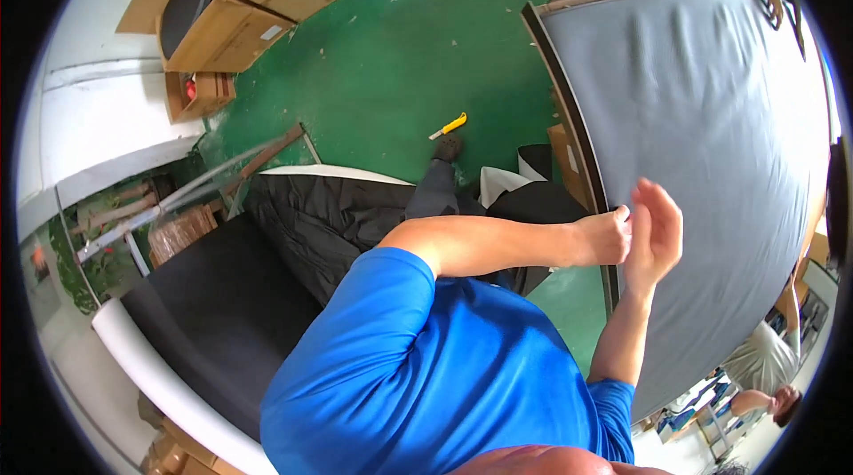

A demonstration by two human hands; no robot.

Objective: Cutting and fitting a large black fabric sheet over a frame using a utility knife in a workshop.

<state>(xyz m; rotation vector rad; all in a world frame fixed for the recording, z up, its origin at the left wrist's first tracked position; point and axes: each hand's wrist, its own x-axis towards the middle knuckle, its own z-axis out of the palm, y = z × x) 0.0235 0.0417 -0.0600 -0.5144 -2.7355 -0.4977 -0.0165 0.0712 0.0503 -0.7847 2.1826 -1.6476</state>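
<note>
Grey fabric stretched over a large dark-edged panel fills the head view from twelve to four o'clock, the panel standing tilted on a green floor. At its dark left edge, about three o'clock from centre, the left hand is curled with fingers pressed together, pinching at the panel's rim where fabric meets frame. Just beside it the right hand stands upright, fingers straight and pressed together, its palm against the grey fabric and touching the left hand. A blue shirt covers the person's body at six o'clock. Black sheet material with a white edge lies at eight o'clock. A yellow utility knife rests on the floor near twelve o'clock, well apart from both hands. Cardboard boxes sit at eleven o'clock. Another person is at four o'clock.
</note>
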